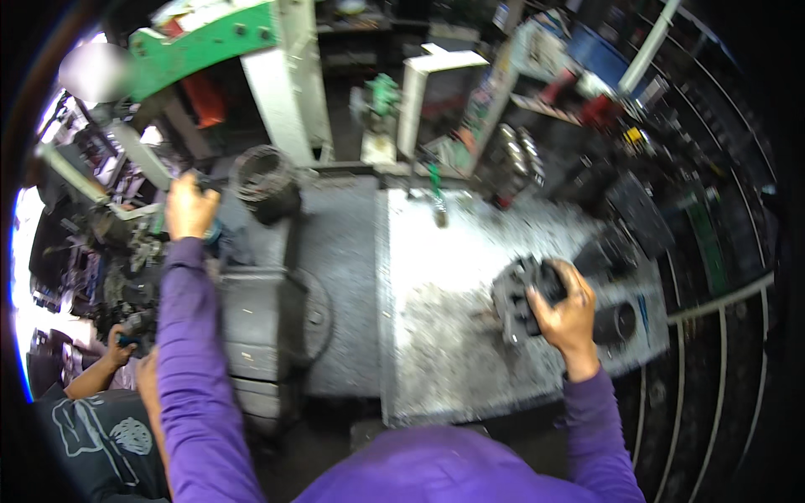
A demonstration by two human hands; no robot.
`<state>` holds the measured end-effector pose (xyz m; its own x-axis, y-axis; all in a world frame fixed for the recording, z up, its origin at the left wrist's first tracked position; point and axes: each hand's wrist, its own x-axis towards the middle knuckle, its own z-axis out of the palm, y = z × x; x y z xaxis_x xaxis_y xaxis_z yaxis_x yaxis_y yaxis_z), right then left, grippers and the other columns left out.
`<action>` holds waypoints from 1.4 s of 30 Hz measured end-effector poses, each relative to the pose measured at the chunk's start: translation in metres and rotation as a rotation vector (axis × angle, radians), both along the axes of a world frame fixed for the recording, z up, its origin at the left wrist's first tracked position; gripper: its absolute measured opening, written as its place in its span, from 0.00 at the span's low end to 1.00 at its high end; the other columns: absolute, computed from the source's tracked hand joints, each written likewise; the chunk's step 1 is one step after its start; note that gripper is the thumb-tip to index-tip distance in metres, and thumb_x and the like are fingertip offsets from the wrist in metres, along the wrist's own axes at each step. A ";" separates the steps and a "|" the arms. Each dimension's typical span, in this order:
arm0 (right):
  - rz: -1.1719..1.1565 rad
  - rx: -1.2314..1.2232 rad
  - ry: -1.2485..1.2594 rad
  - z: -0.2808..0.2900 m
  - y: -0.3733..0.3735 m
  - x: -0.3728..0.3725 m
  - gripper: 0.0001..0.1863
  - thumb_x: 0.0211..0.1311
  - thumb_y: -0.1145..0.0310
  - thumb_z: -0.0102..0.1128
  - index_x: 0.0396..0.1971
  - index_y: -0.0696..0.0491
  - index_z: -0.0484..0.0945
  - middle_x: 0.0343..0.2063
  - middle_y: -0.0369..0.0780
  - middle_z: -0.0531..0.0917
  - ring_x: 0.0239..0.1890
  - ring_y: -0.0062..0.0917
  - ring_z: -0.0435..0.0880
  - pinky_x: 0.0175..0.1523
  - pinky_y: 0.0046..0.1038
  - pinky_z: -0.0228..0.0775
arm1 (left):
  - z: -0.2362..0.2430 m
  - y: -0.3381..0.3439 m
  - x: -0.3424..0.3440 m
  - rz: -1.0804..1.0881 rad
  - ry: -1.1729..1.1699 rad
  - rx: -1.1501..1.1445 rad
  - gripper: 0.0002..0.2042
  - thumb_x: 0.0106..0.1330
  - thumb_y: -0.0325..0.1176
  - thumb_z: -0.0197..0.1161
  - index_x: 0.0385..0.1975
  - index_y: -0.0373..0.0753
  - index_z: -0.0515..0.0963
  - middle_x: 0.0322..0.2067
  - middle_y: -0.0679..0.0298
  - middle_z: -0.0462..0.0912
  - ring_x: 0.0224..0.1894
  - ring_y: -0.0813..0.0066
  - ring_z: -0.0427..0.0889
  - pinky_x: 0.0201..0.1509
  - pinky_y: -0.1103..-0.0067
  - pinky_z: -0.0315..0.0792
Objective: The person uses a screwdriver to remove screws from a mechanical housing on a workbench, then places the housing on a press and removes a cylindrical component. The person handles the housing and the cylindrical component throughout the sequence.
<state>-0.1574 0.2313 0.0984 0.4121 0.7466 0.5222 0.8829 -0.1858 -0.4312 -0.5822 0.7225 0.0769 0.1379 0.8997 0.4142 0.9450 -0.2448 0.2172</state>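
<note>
My right hand (572, 312) is closed round a dark, rounded part (551, 285) over the right side of the bench. That part sits against a grey, notched metal piece (513, 300), and I cannot tell whether the two are joined. Far to the left, my left arm reaches forward, and my left hand (191, 208) is closed near a dark thing at its fingertips. What it grips is too small to make out. Beside that hand stands a dark, open-topped round container (267, 184).
Below the container is a grey machine housing (260, 335) with a round disc. The metal bench top (444, 335) bears a small bottle (439, 210) and a dark ring (619, 323). At lower left, a co-worker's hand (122, 345) holds something teal. Shelves (721, 302) line the right.
</note>
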 end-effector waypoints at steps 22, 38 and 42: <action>-0.150 0.771 1.919 -0.130 -0.189 0.046 0.32 0.81 0.43 0.42 0.66 0.53 0.78 0.62 0.44 0.84 0.62 0.41 0.85 0.65 0.50 0.81 | -0.111 -0.501 0.297 -1.226 -0.566 -1.296 0.56 0.59 0.52 0.82 0.80 0.34 0.55 0.75 0.44 0.64 0.79 0.51 0.63 0.81 0.59 0.64; 0.127 0.766 2.254 -0.080 -0.269 0.088 0.24 0.80 0.50 0.52 0.60 0.53 0.81 0.53 0.42 0.89 0.52 0.34 0.91 0.58 0.40 0.87 | -0.092 -0.618 0.418 -1.080 -1.476 -1.662 0.61 0.47 0.40 0.89 0.79 0.33 0.53 0.73 0.55 0.69 0.76 0.62 0.67 0.82 0.66 0.59; 0.321 0.725 2.194 -0.079 -0.294 0.145 0.23 0.81 0.54 0.50 0.61 0.56 0.80 0.55 0.44 0.88 0.55 0.35 0.89 0.61 0.40 0.84 | -0.079 -0.648 0.466 -1.096 -1.581 -1.555 0.58 0.49 0.44 0.87 0.79 0.32 0.56 0.71 0.54 0.71 0.74 0.61 0.71 0.81 0.65 0.61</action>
